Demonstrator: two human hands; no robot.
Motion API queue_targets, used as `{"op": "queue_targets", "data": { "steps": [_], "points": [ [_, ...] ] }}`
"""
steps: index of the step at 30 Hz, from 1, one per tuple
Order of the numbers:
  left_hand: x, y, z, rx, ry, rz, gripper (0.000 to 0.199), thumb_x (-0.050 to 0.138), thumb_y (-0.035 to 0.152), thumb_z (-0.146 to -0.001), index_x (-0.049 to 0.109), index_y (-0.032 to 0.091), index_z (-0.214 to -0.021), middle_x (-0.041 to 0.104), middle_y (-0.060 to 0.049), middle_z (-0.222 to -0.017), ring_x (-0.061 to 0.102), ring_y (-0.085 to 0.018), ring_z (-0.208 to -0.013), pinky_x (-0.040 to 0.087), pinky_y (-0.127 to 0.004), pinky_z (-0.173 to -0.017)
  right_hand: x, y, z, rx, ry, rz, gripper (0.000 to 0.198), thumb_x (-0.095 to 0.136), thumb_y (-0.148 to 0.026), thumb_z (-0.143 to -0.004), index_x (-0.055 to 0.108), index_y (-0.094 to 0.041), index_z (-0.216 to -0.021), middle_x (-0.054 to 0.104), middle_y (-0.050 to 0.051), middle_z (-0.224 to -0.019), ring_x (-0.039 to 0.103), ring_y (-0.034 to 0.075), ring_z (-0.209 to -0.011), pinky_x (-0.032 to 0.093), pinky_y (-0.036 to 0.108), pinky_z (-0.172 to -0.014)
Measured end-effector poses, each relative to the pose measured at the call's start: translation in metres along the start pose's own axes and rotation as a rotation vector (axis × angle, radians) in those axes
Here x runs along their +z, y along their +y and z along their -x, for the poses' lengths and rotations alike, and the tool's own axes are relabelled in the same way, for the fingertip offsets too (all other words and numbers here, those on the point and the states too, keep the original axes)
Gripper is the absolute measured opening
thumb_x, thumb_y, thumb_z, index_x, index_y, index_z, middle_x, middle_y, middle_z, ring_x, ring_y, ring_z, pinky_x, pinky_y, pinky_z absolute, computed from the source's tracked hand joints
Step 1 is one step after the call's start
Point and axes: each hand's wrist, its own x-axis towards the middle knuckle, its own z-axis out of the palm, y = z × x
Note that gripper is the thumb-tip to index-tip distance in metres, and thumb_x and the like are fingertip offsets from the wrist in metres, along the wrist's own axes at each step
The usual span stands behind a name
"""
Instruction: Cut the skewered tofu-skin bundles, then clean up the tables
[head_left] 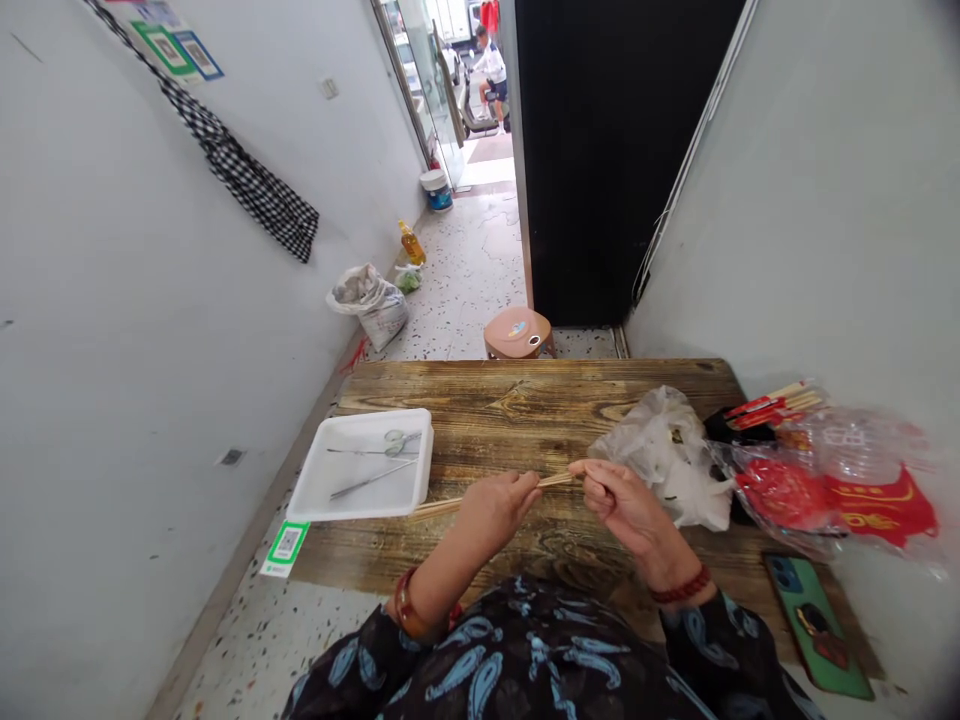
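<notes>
A bundle of thin bamboo skewers lies across my left hand, which is closed around its middle just above the wooden table. The skewers' far ends reach toward the white tray, and their other ends point right. At those right ends my right hand is closed, thumb and forefinger pinched together at the tips. How many skewers the fingertips hold is too small to tell. Left of my hands, the white plastic tray holds scissors and a thin metal tool, probably tweezers.
Clear plastic bags sit right of my right hand. Red packaging and wrapped chopsticks lie by the right wall. A green phone rests near the table's edge. Beyond the table stand a pink stool and a white sack.
</notes>
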Motion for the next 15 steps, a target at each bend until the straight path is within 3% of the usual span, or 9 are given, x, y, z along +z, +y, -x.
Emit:
{"op": "queue_targets", "data": {
  "steps": [3, 6, 10, 12, 15],
  "points": [
    [-0.001, 0.002, -0.002, -0.033, -0.001, -0.035, 0.036, 0.028, 0.044, -0.098, 0.059, 0.025, -0.101, 0.067, -0.005, -0.083, 0.064, -0.019, -0.071, 0.037, -0.025, -0.057, 0.011, -0.005, 0.006, -0.080, 0.022, 0.190, 0.028, 0.069, -0.042, -0.076, 0.072, -0.016, -0.086, 0.045, -0.006, -0.051, 0.031, 0.007, -0.047, 0.024, 0.022, -0.046],
    [0.000, 0.004, -0.006, -0.064, 0.011, 0.015, 0.035, 0.029, 0.045, -0.097, 0.058, 0.025, -0.099, 0.066, -0.005, -0.082, 0.063, -0.019, -0.069, 0.035, -0.025, -0.055, 0.030, -0.004, 0.014, -0.202, -0.023, 0.520, 0.029, 0.060, -0.042, -0.083, 0.073, -0.017, -0.092, 0.058, -0.002, -0.056, 0.048, 0.010, -0.055, 0.039, 0.024, -0.056],
    [0.003, -0.003, -0.011, -0.072, 0.007, 0.298, 0.026, 0.033, 0.038, -0.097, 0.054, 0.023, -0.094, 0.064, -0.001, -0.079, 0.061, -0.017, -0.070, 0.036, -0.025, -0.059, 0.040, 0.005, 0.024, -0.352, -0.141, 0.884, 0.031, 0.048, -0.036, -0.091, 0.069, -0.022, -0.110, 0.074, 0.004, -0.093, 0.065, 0.017, -0.080, 0.050, 0.032, -0.078],
    [0.002, -0.010, -0.011, -0.054, 0.015, 0.466, 0.023, 0.033, 0.035, -0.097, 0.051, 0.023, -0.093, 0.062, 0.000, -0.079, 0.059, -0.016, -0.072, 0.039, -0.024, -0.064, 0.031, 0.007, 0.027, -0.457, -0.087, 0.957, 0.031, 0.047, -0.034, -0.092, 0.068, -0.025, -0.113, 0.069, 0.006, -0.116, 0.064, 0.020, -0.102, 0.049, 0.037, -0.090],
    [-0.002, -0.019, -0.010, -0.054, 0.018, 0.582, 0.018, 0.036, 0.033, -0.095, 0.049, 0.022, -0.097, 0.061, 0.000, -0.081, 0.058, -0.016, -0.075, 0.041, -0.025, -0.069, 0.012, -0.001, 0.028, -0.647, 0.103, 1.038, 0.028, 0.047, -0.031, -0.093, 0.068, -0.026, -0.111, 0.066, 0.006, -0.122, 0.059, 0.020, -0.114, 0.045, 0.039, -0.100]
  ]
}}
